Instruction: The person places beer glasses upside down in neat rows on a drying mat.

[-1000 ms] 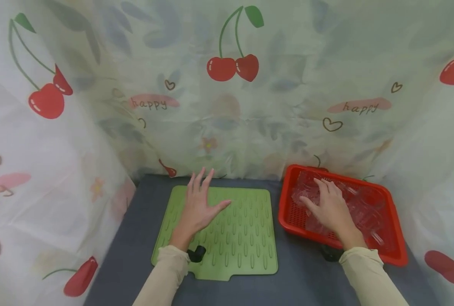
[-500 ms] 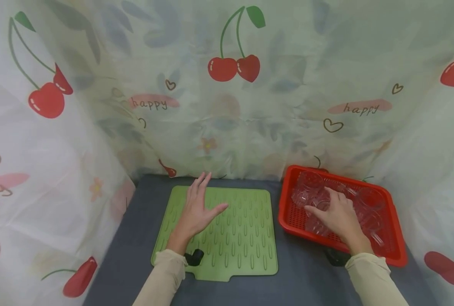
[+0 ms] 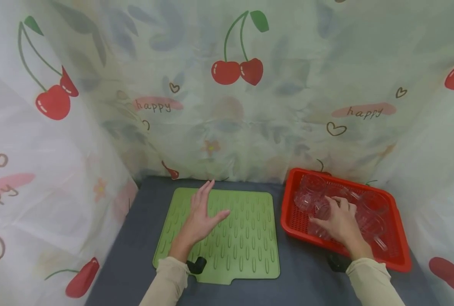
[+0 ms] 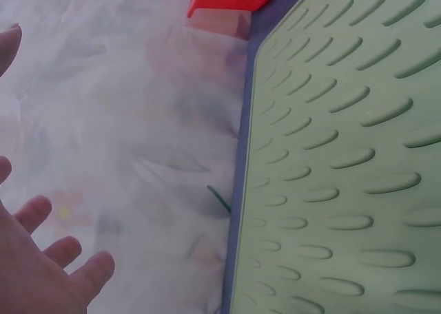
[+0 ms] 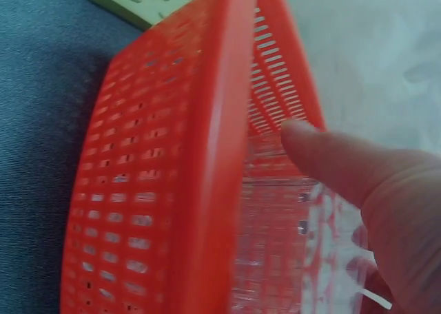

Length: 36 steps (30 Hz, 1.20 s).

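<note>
My right hand (image 3: 341, 221) is down in the red basket (image 3: 407, 255), its thumb and bent fingers apart around a clear cup (image 3: 322, 209). In the right wrist view the thumb (image 5: 331, 155) is extended above the clear wall of a cup (image 5: 275, 252), and fingertips show partly behind that wall. Firm contact cannot be made out. Several other clear cups (image 3: 372, 223) lie in the basket, some with handle-like bars. My left hand (image 3: 199, 219) hovers above the green ridged mat (image 3: 250, 238), fingers extended, thumb spread, holding nothing.
The mat and basket stand side by side on a dark grey cloth surface (image 3: 135, 255). A cherry-printed curtain (image 3: 227, 127) encloses the back and both sides, close behind the basket. The basket's raised rim lies near the right wrist.
My right hand has drawn slightly nearer and lower into the basket, its fingers bending more about a cup. The left hand stays above the mat with little movement. The head view has shifted slightly.
</note>
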Each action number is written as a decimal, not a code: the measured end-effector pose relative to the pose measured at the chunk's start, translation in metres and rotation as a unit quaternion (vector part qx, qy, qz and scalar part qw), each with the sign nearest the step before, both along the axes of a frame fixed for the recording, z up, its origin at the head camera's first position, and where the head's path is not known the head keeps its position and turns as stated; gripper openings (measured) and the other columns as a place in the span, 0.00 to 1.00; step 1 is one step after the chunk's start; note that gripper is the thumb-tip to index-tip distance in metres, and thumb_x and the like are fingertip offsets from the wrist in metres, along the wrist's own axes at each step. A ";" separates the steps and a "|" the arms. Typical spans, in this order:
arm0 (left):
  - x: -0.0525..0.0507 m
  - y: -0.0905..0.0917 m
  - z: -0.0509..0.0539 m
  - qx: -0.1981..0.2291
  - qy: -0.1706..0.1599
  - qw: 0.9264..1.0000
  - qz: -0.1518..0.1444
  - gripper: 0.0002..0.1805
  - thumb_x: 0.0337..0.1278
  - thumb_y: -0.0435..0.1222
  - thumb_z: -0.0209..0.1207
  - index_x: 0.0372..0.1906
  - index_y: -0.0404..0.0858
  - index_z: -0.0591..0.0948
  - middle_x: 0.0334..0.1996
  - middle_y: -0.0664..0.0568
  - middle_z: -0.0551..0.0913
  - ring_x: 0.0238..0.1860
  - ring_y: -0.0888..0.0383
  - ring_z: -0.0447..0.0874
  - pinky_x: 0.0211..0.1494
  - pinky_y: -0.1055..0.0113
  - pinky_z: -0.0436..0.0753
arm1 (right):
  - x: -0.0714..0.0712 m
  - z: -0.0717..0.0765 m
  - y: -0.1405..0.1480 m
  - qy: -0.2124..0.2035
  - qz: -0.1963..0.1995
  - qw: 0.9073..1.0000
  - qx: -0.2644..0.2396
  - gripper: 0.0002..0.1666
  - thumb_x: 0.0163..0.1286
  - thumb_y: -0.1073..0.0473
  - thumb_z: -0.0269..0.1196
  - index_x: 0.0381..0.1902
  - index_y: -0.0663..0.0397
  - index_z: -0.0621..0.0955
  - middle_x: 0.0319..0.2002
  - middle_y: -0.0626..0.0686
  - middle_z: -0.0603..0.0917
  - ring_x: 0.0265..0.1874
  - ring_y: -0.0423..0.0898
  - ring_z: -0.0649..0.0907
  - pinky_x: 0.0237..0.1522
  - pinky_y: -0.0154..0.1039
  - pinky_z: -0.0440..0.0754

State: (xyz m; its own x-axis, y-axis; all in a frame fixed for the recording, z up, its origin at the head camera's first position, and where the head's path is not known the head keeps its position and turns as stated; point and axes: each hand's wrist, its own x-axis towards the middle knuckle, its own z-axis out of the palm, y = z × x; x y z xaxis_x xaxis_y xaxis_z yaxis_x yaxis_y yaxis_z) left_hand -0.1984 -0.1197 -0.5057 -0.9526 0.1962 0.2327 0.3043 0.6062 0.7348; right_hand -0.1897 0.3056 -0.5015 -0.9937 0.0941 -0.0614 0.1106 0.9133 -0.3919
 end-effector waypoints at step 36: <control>0.003 -0.003 -0.025 0.007 -0.018 1.000 0.007 0.54 0.59 0.63 0.64 0.81 0.67 0.43 0.81 0.54 0.51 0.82 0.47 0.50 0.76 0.34 0.63 | 0.015 0.014 -0.003 0.040 -0.032 0.998 -0.027 0.55 0.52 0.48 0.80 0.73 0.57 0.67 0.69 0.72 0.62 0.62 0.73 0.61 0.53 0.76 0.77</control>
State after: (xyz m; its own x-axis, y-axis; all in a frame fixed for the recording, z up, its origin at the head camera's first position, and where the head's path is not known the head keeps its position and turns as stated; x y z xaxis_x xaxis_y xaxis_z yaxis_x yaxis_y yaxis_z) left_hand -0.1958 -0.1228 -0.5303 -0.9629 0.1801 0.2008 0.2693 0.5998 0.7534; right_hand -0.1743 0.3021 -0.4880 -0.9875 0.1571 0.0116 0.1352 0.8830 -0.4495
